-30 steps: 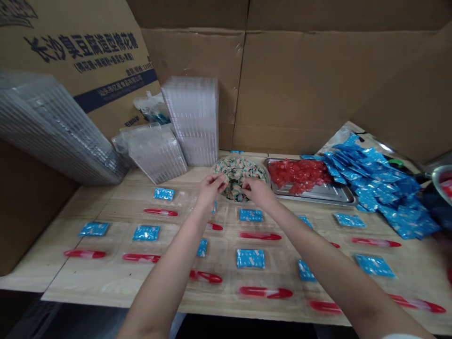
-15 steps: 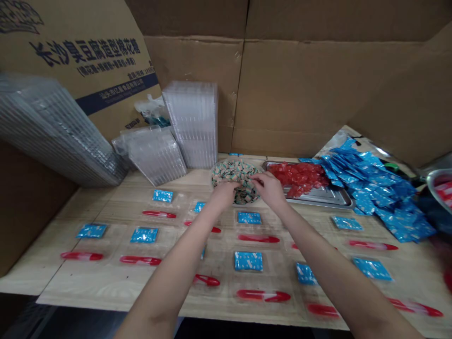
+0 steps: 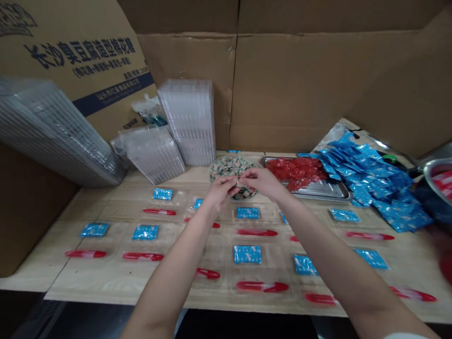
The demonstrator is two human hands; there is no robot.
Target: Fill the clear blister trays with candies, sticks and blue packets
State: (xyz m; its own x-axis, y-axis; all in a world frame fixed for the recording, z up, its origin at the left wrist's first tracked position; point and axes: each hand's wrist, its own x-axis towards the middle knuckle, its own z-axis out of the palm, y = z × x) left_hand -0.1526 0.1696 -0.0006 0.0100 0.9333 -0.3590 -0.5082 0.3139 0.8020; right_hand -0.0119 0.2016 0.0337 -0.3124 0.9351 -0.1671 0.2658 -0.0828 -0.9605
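Left hand (image 3: 222, 189): over the near part of the round bowl, thumb and fingers drawn in; cannot tell whether they pinch a piece.
Right hand (image 3: 259, 180): just beside it, fingertips bunched and meeting the other hand's; their grip is too small to tell.
Round bowl (image 3: 211, 174): on the table (image 3: 102, 288), filled with small green-and-beige pieces (image 3: 231, 165), below the 2 hands.
Metal tray (image 3: 328, 190): right of the bowl, red packets (image 3: 298, 170) heaped toward its back, its front bare.
Clear trays (image 3: 271, 255): laid in rows, those in plain view each with 1 blue packet (image 3: 247, 254) and 1 red utensil (image 3: 262, 286).
Stacks: 3 of clear plastic, a leaning stack (image 3: 58, 129), a short stack (image 3: 155, 153) and a tall stack (image 3: 187, 120).
Blue heap (image 3: 376, 176): loose packets beside the metal tray.
Metal bowl (image 3: 428, 178): right edge, red-and-white contents.
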